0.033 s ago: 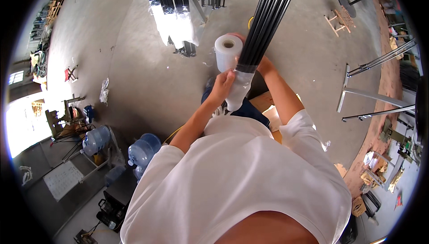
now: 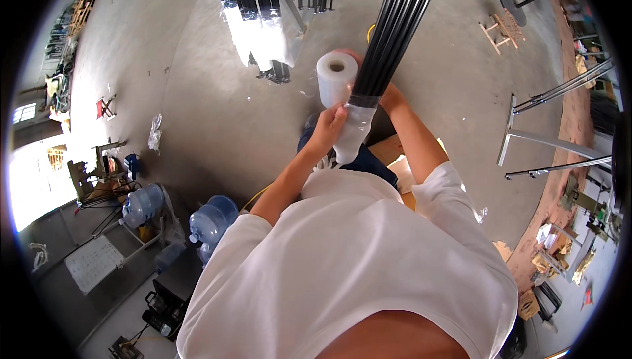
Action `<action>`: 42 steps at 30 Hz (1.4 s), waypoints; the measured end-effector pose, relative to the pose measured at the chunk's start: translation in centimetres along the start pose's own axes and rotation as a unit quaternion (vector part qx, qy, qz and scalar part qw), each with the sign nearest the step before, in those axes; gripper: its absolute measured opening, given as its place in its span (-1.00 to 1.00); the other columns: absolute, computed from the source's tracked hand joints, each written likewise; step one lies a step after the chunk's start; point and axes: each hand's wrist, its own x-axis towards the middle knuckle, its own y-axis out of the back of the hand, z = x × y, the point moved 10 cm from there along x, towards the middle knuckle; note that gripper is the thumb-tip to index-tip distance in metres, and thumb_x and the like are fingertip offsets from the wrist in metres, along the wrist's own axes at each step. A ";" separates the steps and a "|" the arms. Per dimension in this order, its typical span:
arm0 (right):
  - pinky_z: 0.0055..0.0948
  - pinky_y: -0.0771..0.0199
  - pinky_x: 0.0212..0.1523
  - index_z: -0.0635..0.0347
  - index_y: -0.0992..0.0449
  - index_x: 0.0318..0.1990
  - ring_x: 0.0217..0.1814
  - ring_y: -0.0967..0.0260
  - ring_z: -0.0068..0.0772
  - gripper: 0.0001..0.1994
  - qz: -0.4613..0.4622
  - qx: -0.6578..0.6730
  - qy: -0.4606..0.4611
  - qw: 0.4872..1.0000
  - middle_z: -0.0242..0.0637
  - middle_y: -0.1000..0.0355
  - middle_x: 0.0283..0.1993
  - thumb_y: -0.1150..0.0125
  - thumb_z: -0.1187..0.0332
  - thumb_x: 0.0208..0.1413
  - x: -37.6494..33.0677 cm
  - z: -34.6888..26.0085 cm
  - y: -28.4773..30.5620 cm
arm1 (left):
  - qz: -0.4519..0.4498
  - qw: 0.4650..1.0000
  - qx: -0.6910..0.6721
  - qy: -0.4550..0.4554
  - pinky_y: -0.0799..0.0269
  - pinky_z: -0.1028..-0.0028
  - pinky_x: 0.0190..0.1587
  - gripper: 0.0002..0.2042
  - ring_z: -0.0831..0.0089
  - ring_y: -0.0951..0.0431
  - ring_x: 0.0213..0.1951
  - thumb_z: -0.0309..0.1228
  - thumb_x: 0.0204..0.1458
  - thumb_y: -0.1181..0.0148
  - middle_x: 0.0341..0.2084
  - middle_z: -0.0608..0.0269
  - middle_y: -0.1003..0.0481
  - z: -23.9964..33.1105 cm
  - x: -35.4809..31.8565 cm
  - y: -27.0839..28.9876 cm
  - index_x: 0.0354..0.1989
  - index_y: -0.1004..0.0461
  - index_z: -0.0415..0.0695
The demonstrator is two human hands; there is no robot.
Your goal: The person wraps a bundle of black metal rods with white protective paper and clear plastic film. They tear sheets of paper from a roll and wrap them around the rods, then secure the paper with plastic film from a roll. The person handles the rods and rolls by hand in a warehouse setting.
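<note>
A bundle of long black rods slants down toward me from the top edge. Clear and white plastic wrap covers its near end. My left hand is closed on that wrapped end from the left side, thumb on top. On the right, my right hand reaches behind the rods, its fingers mostly hidden by them. A roll of clear plastic film stands upright just beyond my left hand, close against the bundle. Something reddish shows behind the roll, too covered to name.
More black rods with wrapped ends stand ahead on the left. Large blue water bottles are at lower left. A small wooden stool and a metal frame stand to the right. Cardboard lies by my legs.
</note>
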 end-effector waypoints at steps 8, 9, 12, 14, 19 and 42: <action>-0.47 -0.17 0.05 0.16 -0.17 0.14 0.04 -0.14 -0.53 -0.36 -0.048 0.030 -0.009 0.998 -0.35 -0.25 0.01 -0.23 0.29 -0.17 0.4 1.1 -1.4 | -0.042 0.833 0.542 0.107 -0.27 0.40 -0.27 -0.54 0.25 -0.44 -0.41 -0.05 -0.03 -0.05 -0.51 0.08 -0.45 5.3 -0.6 1.7 -0.32 -0.42 -0.32; -0.47 -0.17 0.05 0.16 -0.17 0.14 0.04 -0.14 -0.52 -0.36 -0.056 0.034 -0.012 0.998 -0.35 -0.25 0.02 -0.22 0.28 -0.16 0.3 1.3 -1.5 | -0.029 0.806 0.582 0.104 -0.27 0.35 -0.26 -0.51 0.18 -0.44 -0.38 -0.01 -0.08 -0.08 -0.48 0.01 -0.45 7.5 -0.4 2.1 -0.34 -0.42 -0.31; -0.46 -0.17 0.06 0.15 -0.16 0.15 0.05 -0.14 -0.52 -0.36 -0.090 0.050 -0.022 0.994 -0.35 -0.25 0.03 -0.21 0.27 -0.15 0.3 2.2 -2.1 | 0.086 0.864 0.493 -0.058 -0.26 0.32 -0.11 -0.45 0.27 -0.43 -0.20 -0.13 -0.28 -0.31 -0.28 0.11 -0.42 8.1 0.5 4.0 -0.18 -0.34 -0.27; -0.45 -0.16 0.07 0.14 -0.15 0.16 0.05 -0.14 -0.51 -0.36 -0.088 0.068 -0.041 0.993 -0.34 -0.24 0.04 -0.21 0.26 -0.14 0.3 2.7 -2.0 | 0.051 0.974 0.153 -0.159 -0.24 0.35 -0.04 -0.41 0.36 -0.39 -0.11 -0.30 -0.32 -0.37 -0.21 0.19 -0.38 8.6 2.3 4.3 -0.09 -0.28 -0.26; -0.39 -0.09 0.15 0.23 -0.13 0.17 0.14 -0.12 -0.39 -0.43 0.127 0.267 -0.097 0.951 -0.24 -0.20 0.12 -0.01 0.21 -0.01 -2.1 3.9 -0.7 | -0.015 0.997 0.069 -0.026 -0.23 0.40 -0.03 -0.29 0.40 -0.31 -0.08 -0.47 -0.49 -0.41 -0.19 0.18 -0.33 5.1 3.9 4.2 -0.05 -0.17 -0.25; -0.50 -0.21 -0.20 0.09 -0.47 -0.59 -0.39 -0.31 -0.51 -0.95 -0.328 -0.819 0.112 0.456 -0.45 -0.40 -0.56 -0.08 0.41 -0.25 -3.7 -2.1 -9.9 | -0.014 0.989 -0.147 0.022 -0.29 0.45 -0.08 -0.37 0.45 -0.35 -0.13 -0.50 -0.40 -0.27 -0.19 0.24 -0.34 0.1 4.9 3.3 -0.01 -0.20 -0.20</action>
